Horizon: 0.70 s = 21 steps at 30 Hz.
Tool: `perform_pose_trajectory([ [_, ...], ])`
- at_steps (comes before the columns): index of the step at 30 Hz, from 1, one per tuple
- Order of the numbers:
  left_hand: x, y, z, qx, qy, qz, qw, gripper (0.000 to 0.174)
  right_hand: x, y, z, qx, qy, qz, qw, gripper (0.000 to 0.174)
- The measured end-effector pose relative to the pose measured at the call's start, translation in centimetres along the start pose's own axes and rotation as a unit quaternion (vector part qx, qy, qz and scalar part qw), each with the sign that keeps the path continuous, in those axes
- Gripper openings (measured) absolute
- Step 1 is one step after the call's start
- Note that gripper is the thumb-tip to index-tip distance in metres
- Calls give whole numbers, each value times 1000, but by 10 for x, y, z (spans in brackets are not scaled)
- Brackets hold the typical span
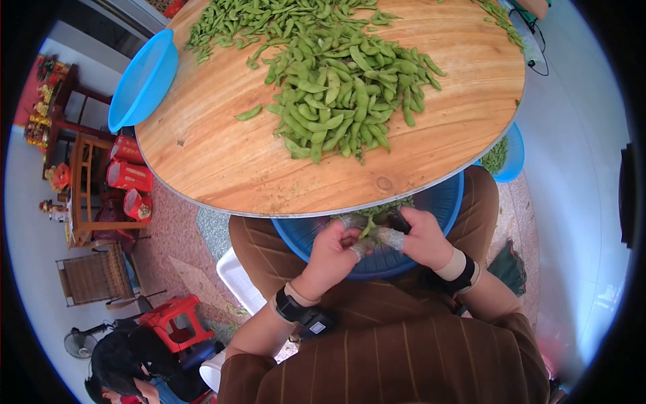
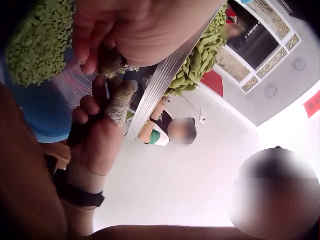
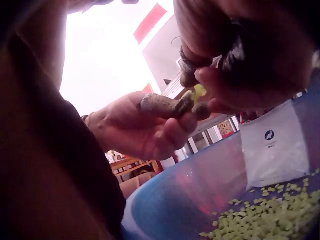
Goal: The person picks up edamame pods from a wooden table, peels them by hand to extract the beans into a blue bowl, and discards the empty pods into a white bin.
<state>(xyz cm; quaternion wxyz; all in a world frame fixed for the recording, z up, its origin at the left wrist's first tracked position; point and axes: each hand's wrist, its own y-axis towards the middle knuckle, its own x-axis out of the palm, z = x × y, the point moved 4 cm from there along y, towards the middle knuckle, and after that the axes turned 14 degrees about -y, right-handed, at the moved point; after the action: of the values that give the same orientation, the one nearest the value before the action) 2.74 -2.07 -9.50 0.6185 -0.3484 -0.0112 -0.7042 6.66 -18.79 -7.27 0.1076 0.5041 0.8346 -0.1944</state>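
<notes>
Over a blue basin (image 1: 296, 239) on the lap, my left hand (image 1: 330, 254) and right hand (image 1: 429, 241) meet tip to tip, just below the table edge. Between their thumbs and fingers they pinch a green edamame pod (image 1: 368, 227), a yellowish bit of pod (image 3: 199, 91) showing in the right wrist view. Grey-white wrapping covers both thumbs, the right thumb (image 2: 121, 104) clearest in the left wrist view. Shelled green beans (image 2: 40, 47) lie in the basin. Fingers hide most of the pod.
A wooden round table (image 1: 222, 158) bears a big heap of edamame pods (image 1: 343, 94). A blue bowl (image 1: 145, 81) sits at its left edge, another blue container (image 1: 511, 155) below its right. A white packet (image 3: 274, 147) leans at the basin. A red stool (image 1: 176, 322) stands lower left, near a person.
</notes>
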Motion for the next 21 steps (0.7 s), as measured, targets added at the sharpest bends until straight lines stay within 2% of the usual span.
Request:
perform_pose_trajectory([
  [1, 3, 0, -1, 21, 7, -3, 1000, 34, 0, 0, 1, 0, 0, 1, 1000, 24],
  [3, 4, 0, -2, 43, 15, -8, 999, 32, 7, 0, 12, 107, 63, -88, 988, 20],
  [6, 1, -1, -7, 25, 15, -20, 999, 30, 9, -2, 16, 138, 110, -101, 979, 16],
  [8, 7, -1, -6, 48, 221, -44, 973, 41, 6, -4, 10, 137, 99, -98, 981, 15],
  [12, 21, -2, 5, 16, 127, -63, 990, 36, 3, -7, 17, 107, 118, -65, 985, 15],
  [14, 22, -1, 11, -38, 16, -49, 998, 31, -1, -10, 12, 103, 132, -54, 984, 15],
  [21, 28, -6, 15, -7, 53, -47, 997, 28, -2, -16, 5, 101, 220, -28, 970, 16],
])
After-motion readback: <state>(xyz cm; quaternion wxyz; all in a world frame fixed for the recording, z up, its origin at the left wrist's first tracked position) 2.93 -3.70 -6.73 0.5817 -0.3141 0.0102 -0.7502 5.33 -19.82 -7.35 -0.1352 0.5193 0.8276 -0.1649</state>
